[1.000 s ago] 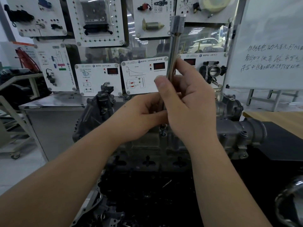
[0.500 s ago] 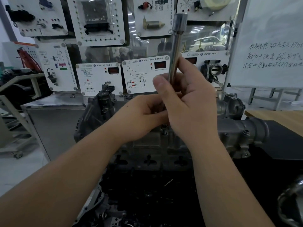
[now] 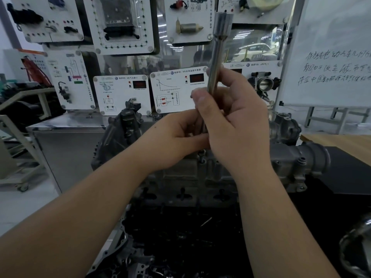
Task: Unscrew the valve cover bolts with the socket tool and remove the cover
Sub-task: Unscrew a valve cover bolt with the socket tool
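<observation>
two hands mid-frame: right hand (image 3: 236,125) wraps socket tool (image 3: 217,57) shaft, left hand (image 3: 176,137) pinches lower end above bolt (image 3: 202,155) on valve cover (image 3: 180,173). steel, stiff, slick; hold shaft low.

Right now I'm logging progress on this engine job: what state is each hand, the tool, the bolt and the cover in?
Socket tool: upright, tilted slightly, over the bolt.
Right hand: grips the tool's shaft.
Left hand: fingers curled at the tool's lower end.
Bolt: standing proud of the cover, not yet out.
Valve cover: still on the engine.
</observation>
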Action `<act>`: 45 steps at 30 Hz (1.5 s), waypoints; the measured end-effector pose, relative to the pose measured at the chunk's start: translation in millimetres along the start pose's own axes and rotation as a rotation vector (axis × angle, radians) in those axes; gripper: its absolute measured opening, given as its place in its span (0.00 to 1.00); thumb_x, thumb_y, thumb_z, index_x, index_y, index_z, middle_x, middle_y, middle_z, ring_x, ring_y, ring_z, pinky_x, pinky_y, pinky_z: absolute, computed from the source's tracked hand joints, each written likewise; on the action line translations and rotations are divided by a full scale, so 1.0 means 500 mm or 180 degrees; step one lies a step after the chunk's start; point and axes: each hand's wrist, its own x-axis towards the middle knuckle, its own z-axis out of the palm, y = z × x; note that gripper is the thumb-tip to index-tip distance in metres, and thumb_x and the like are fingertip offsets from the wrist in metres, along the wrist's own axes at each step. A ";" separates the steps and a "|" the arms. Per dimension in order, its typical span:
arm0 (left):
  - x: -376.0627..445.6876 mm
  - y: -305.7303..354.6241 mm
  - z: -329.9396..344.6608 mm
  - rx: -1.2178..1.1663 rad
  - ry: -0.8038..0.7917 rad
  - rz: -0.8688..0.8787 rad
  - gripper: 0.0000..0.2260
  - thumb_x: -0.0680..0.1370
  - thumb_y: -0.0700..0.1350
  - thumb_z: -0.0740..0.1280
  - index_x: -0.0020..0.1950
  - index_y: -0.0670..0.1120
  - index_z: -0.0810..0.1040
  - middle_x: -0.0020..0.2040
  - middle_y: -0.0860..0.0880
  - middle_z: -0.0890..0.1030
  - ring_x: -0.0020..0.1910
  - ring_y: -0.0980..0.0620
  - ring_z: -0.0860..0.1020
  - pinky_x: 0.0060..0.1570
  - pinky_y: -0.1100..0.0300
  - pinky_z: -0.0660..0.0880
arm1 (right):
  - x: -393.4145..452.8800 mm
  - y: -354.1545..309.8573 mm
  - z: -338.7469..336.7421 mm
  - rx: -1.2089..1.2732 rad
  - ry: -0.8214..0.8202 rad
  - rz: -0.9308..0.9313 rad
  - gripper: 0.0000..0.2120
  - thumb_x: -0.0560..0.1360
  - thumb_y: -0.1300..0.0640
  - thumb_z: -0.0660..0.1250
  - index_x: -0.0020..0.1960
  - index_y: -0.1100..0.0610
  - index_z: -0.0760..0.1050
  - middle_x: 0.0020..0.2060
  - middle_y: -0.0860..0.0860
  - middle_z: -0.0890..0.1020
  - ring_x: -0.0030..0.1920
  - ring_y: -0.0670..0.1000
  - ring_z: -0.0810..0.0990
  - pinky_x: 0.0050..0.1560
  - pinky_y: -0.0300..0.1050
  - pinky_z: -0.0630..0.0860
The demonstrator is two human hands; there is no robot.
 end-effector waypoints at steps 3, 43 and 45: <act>0.001 -0.001 0.004 0.0014 0.0033 0.0024 0.21 0.75 0.53 0.68 0.56 0.36 0.79 0.51 0.34 0.82 0.50 0.33 0.80 0.52 0.35 0.77 | -0.001 0.000 0.000 -0.0129 0.0140 -0.0139 0.06 0.82 0.55 0.65 0.53 0.44 0.77 0.39 0.42 0.83 0.41 0.46 0.82 0.41 0.43 0.80; 0.005 -0.013 0.001 -0.0095 0.0027 -0.0004 0.19 0.74 0.52 0.70 0.59 0.40 0.81 0.52 0.35 0.83 0.52 0.31 0.81 0.53 0.33 0.78 | 0.001 0.011 0.008 0.0070 0.0377 0.0048 0.12 0.80 0.55 0.69 0.63 0.50 0.79 0.45 0.42 0.85 0.47 0.46 0.84 0.48 0.48 0.83; 0.005 -0.014 0.002 -0.0102 0.0073 0.0011 0.19 0.75 0.54 0.69 0.58 0.40 0.80 0.50 0.36 0.84 0.50 0.32 0.81 0.51 0.33 0.78 | -0.001 0.012 0.009 -0.0036 0.0414 -0.0010 0.10 0.80 0.55 0.68 0.60 0.51 0.82 0.41 0.41 0.83 0.44 0.47 0.84 0.45 0.50 0.83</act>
